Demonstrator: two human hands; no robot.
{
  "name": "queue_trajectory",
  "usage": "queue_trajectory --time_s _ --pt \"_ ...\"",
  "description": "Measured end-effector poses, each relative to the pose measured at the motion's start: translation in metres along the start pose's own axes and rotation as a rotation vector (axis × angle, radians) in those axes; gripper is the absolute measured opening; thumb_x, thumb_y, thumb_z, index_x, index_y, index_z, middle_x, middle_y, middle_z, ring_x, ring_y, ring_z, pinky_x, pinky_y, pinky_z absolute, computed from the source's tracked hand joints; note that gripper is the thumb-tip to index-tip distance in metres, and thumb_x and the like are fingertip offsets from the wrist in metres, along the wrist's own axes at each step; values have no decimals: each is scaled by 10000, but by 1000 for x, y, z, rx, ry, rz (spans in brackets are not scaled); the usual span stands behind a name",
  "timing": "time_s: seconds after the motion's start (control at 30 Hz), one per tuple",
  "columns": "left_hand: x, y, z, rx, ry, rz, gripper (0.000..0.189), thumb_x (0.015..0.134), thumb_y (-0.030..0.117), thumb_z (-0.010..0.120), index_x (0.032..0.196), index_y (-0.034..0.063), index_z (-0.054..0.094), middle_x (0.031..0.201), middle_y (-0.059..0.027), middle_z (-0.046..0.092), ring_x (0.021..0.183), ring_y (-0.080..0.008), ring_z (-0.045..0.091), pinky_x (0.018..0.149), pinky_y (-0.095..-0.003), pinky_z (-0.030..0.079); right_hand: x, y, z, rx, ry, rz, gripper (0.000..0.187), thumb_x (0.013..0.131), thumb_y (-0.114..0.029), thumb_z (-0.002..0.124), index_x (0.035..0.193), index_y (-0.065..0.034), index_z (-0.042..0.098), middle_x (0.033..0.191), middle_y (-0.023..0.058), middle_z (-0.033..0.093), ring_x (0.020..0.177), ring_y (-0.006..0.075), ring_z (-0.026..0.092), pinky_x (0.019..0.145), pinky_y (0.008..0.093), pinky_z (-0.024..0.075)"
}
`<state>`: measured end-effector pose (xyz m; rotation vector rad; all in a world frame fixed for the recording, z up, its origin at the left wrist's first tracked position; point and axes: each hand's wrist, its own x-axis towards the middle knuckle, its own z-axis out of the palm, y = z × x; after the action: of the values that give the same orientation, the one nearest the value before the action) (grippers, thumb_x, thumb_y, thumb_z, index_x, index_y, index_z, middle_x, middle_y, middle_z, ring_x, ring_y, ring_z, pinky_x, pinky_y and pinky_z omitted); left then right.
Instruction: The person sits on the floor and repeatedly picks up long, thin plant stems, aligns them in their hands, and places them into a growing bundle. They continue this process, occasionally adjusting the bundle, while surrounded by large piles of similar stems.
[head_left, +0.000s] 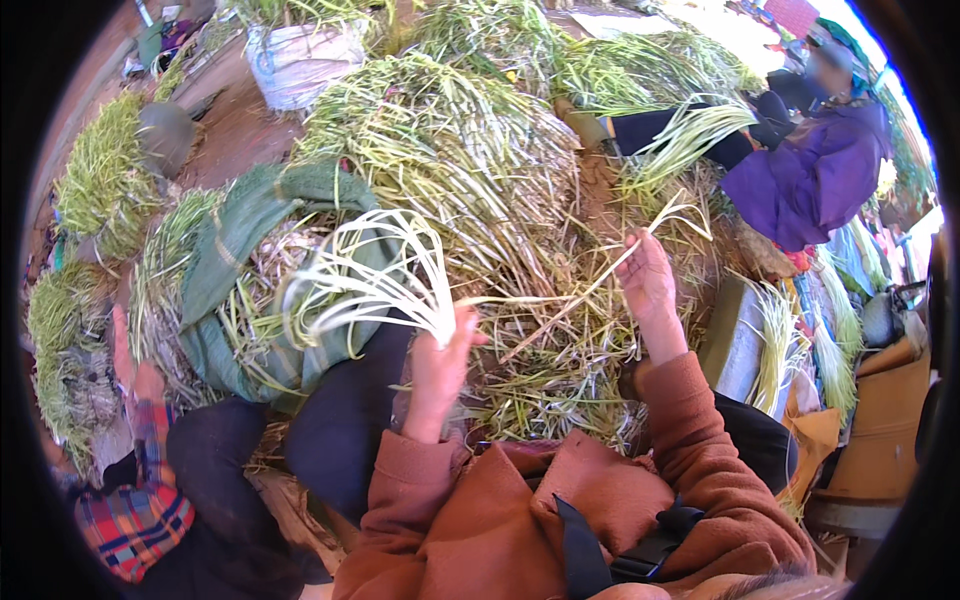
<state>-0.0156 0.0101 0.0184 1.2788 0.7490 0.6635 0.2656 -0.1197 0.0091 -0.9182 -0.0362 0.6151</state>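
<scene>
My left hand (441, 367) is closed around a small bunch of peeled, whitish leafy stalks (439, 311), whose long leaves fan up and to the left. My right hand (646, 277) pinches a single pale stalk (664, 216) with a few thin leaves at its top. The lower part of that stalk slants down to the left, over a litter of stripped leaves and dry straw-coloured skins (555, 382) between my knees. Just beyond my hands lies a large heap of long green-and-white stalks (450, 165), probably leek or garlic greens.
A green woven sack (240, 225) holds more stalks at left. A person in a plaid sleeve (139, 517) sits close by on the left. At upper right, another person in purple (810, 172) has stalks (697, 135) over the legs. Cleaned bundles (780, 345) lie by a grey block (731, 337).
</scene>
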Motion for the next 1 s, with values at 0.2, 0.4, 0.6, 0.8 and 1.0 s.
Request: queue_trajectory --time_s 0.2,0.4,0.6,0.8,1.0 --pt "-5 6 12 -80 -4 -84 246 922 151 587 1085 -29 623 924 -72 642 652 -80 590 474 -177 390 -32 23 34 -402 -288 -24 122 909 -196 612 916 -78 642 805 40 652 637 115 608 539 228 525" --pt "-17 -1 41 -116 -134 -258 204 873 109 661 1034 -15 653 764 7 631 607 -43 508 553 -186 408 -75 55 75 -509 -579 94 99 905 -134 629 900 -37 610 760 -21 590 618 30 515 497 176 437" --pt "-17 -9 35 -209 -134 -231 150 892 145 644 974 20 652 753 2 636 549 -20 477 433 -175 319 -75 52 78 -1120 -682 -489 230 875 -221 641 817 1 632 648 131 565 542 229 540 527 336 443" --pt "-13 -8 30 -287 -63 -198 198 896 192 646 1021 41 615 819 -13 638 549 -28 514 400 -156 350 -78 46 71 -1159 -763 -477 205 852 -182 660 757 -7 609 636 133 557 540 271 545 514 357 438" --pt "-9 -6 28 -360 56 -104 176 900 181 636 1015 49 616 849 -25 633 580 -40 537 385 -152 355 -80 45 62 -1215 -749 -506 211 846 -176 655 734 -15 578 630 141 550 553 310 546 519 377 440"
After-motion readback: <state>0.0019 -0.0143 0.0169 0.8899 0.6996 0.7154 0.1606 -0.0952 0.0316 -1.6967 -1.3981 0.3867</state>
